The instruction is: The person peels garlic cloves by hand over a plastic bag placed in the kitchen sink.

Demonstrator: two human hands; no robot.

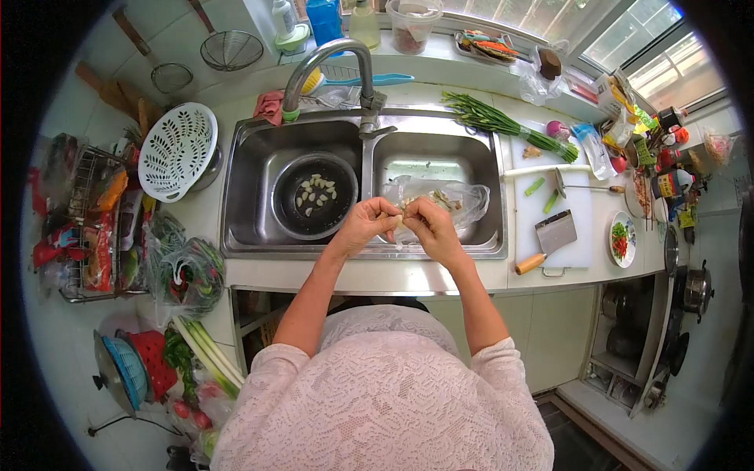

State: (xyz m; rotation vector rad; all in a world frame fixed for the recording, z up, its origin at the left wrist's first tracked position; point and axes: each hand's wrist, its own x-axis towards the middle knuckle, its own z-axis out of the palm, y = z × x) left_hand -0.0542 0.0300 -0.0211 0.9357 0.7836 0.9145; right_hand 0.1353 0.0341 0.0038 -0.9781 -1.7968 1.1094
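Above the front of the right sink basin (385, 157), my left hand (366, 223) and my right hand (431, 228) meet fingertip to fingertip. Both are closed in a pinch on a small pale garlic clove (400, 222), partly hidden by the fingers. Under and behind them lies a clear plastic bag (471, 202) with garlic pieces and skins in it. To the left, a dark round bowl (314, 222) rests in the left basin (250, 208), with several peeled garlic cloves (318, 188) in it.
A faucet (369, 86) arches over the sink. On the right, a white cutting board (577, 250) carries a cleaver (556, 232), a ladle (585, 187) and green vegetables (503, 122). A plate of chopped peppers (620, 239) stands beyond. A white colander (179, 153) leans at left.
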